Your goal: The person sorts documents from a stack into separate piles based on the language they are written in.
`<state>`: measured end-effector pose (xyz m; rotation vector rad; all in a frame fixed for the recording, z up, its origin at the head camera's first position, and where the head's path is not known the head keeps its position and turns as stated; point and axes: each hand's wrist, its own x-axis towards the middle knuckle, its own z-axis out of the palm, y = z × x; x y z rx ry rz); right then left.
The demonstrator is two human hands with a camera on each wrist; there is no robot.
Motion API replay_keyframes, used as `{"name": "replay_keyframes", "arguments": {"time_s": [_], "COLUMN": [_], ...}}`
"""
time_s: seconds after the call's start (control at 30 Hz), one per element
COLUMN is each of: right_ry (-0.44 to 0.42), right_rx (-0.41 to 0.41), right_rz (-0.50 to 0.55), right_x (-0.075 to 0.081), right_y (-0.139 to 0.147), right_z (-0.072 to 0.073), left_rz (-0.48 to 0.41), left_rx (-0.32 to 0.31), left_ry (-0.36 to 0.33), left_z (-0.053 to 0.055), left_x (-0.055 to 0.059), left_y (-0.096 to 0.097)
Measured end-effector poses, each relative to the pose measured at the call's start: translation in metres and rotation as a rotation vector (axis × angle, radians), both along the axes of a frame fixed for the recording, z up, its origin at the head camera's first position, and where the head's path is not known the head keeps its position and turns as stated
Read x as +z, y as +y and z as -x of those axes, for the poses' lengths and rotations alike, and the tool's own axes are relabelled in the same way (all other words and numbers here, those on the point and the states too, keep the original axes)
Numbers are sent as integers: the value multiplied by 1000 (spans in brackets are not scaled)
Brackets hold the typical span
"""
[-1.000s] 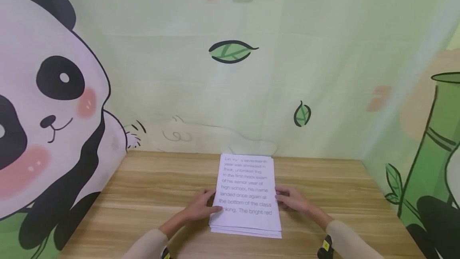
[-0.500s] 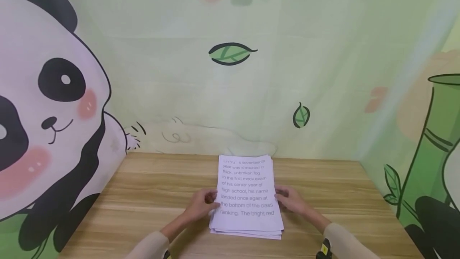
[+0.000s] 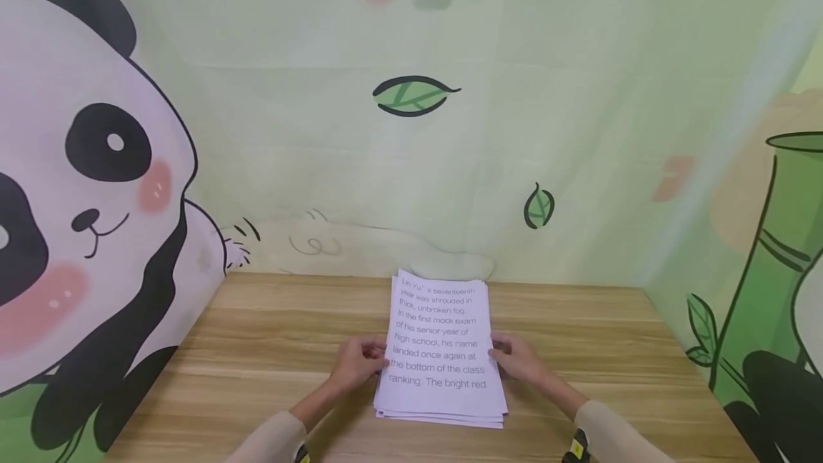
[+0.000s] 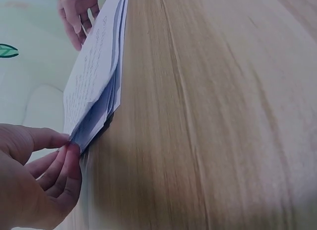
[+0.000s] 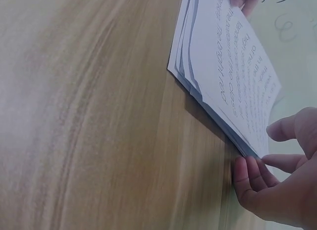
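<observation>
A stack of printed white paper sheets [image 3: 440, 349] lies on the wooden table in the head view, English text facing up. Its sheets are slightly uneven at the near end and the top left corner. My left hand [image 3: 358, 363] pinches the left edge; in the left wrist view, thumb and fingers [image 4: 67, 163] meet at the paper, with gaps between sheets beside them. At the right edge, my right hand [image 3: 519, 359] holds the stack between thumb and fingers. The right wrist view shows fingertips [image 5: 247, 175] against the side of the sheets and one finger held off the paper.
The wood-grain table [image 3: 283, 320] extends on both sides of the stack. Behind it hangs a pale green backdrop [image 3: 308, 127] with a panda [image 3: 122, 184], leaves and bamboo drawn on it. The stack's far end reaches the table's back edge.
The left thumb has shifted from on top of the page to its left edge. The top sheet has moved slightly against those below, its far left corner now standing out. Both hands stay at the sides.
</observation>
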<state>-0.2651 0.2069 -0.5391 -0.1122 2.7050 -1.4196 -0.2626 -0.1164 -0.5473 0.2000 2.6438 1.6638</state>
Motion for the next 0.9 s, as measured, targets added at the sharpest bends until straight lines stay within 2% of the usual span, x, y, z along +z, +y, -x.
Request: {"name": "replay_keyframes", "arguments": {"time_s": [0.13, 0.2, 0.27, 0.47, 0.53, 0.7, 0.9], "right_ry": [-21, -40, -68, -120, -136, -203, -236], "right_rx": [-27, -45, -57, -88, -94, -73, -36], "right_rz": [15, 26, 52, 133, 176, 307, 363], "right_x": [-2, -2, -2, 2, 3, 6, 10], "right_y": [2, 2, 3, 7, 9, 12, 14], "right_z": [1, 2, 3, 3, 2, -2, -5], "left_rz": [-4, -22, -57, -191, -218, -259, -306], "left_rx": [10, 4, -14, -67, -77, -104, -154], "left_ry": [9, -10, -52, -241, -279, -333, -366], "left_z": [-1, -2, -2, -3, -3, -2, -2], "left_x": [0, 0, 1, 2, 2, 2, 1], "left_y": [1, 1, 2, 3, 2, 0, -11]}}
